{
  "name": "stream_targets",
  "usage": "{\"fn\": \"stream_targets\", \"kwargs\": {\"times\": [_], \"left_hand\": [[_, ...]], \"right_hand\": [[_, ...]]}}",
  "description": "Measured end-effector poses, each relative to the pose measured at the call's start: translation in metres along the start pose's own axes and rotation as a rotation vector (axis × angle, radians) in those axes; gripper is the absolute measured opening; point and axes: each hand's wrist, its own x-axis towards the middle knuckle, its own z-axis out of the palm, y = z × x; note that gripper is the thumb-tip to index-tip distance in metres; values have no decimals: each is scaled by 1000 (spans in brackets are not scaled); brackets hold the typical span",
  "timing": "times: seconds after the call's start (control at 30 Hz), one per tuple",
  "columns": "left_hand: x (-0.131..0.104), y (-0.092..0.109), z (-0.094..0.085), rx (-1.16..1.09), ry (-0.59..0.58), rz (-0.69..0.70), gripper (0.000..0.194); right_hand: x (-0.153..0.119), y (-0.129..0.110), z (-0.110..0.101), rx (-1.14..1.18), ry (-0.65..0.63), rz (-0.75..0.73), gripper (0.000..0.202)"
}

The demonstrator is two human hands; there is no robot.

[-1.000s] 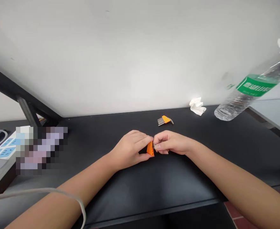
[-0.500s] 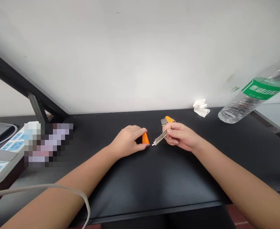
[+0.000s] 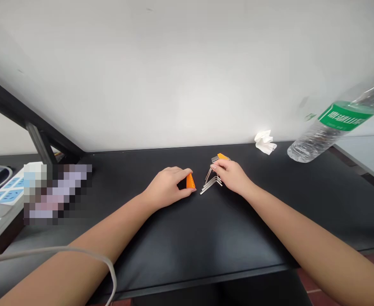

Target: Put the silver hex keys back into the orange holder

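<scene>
My left hand [image 3: 171,188] grips a small orange plastic hex key holder [image 3: 190,181] between thumb and fingers, just above or on the black tabletop. To its right, several bent metal hex keys [image 3: 210,184] lie side by side on the table. Over them, my right hand [image 3: 230,174] is closed in a pinch on one hex key [image 3: 208,173], which slants down to the left. Behind that hand sits a second orange holder [image 3: 223,157] with several metal keys sticking out leftward; the hand covers part of it.
A crumpled white tissue [image 3: 265,142] and a clear plastic bottle with a green label [image 3: 346,115] stand at the back right by the white wall. On the left are a power strip [image 3: 10,193], a blurred-out item [image 3: 61,187] and a white cable [image 3: 88,253] crossing my left forearm.
The bundle of hex keys that my right hand held now lies on the table, with one key still pinched. My left hand keeps the orange holder. The view has shifted slightly.
</scene>
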Motion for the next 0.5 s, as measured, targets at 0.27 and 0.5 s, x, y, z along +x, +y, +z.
{"fn": "stream_targets", "kwargs": {"times": [0.27, 0.5], "left_hand": [[-2, 0, 0, -6, 4, 0, 43], [-1, 1, -1, 3, -9, 9, 43]], "right_hand": [[1, 2, -5, -560, 29, -176, 33], [2, 0, -8, -860, -67, -146, 32]]}}
